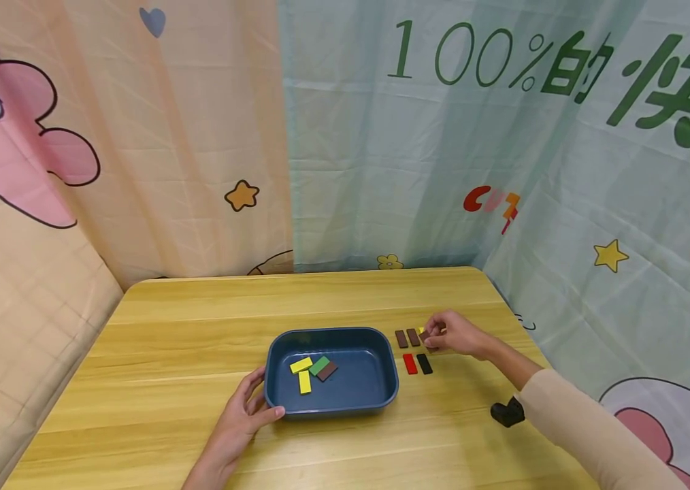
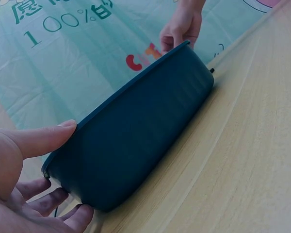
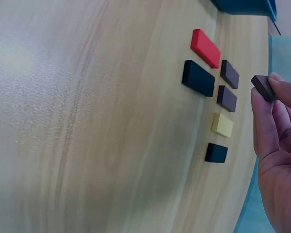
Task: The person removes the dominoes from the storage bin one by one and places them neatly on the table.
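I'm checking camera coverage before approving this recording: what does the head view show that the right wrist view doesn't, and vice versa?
Only the head view: the left hand on the blue tray, and inside it two yellow blocks, a green block and a brown block.

Only the right wrist view: a second black block past the loose yellow block.

Both: the right hand pinching another brown block, that yellow one (barely visible from the head), the red block, one black block, two loose brown blocks, and some of the tray.
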